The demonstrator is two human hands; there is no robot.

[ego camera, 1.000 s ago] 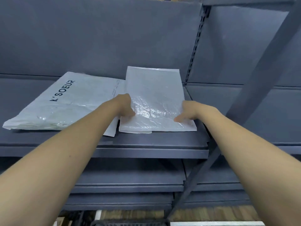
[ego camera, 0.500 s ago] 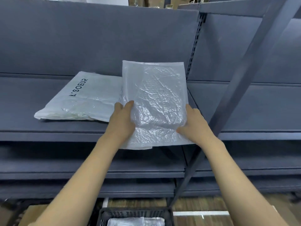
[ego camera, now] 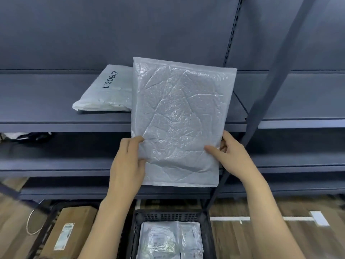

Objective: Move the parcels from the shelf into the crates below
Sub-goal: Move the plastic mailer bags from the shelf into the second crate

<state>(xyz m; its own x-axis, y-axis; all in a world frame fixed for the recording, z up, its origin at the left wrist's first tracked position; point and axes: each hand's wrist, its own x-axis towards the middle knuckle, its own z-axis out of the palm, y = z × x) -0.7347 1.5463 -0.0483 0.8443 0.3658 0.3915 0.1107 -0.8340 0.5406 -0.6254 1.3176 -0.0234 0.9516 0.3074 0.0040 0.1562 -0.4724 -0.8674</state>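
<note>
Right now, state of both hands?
Left hand: closed on the bubble mailer, lower left edge.
Right hand: closed on the same mailer, lower right edge.

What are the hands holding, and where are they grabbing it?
Both hands hold one bubble-wrap parcel near its bottom: the left hand pinches its lower left edge, the right hand its lower right edge. It hangs upright in front of the shelf.

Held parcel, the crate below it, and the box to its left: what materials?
Translucent white bubble mailer, held by both hands: looks like glossy plastic film; dimpled bubble texture, shiny creases. Black perforated crate: probably moulded plastic; matte, regular grid holes in the wall. Brown box: seems cardboard; dull tan faces, stuck-on white label.
</note>
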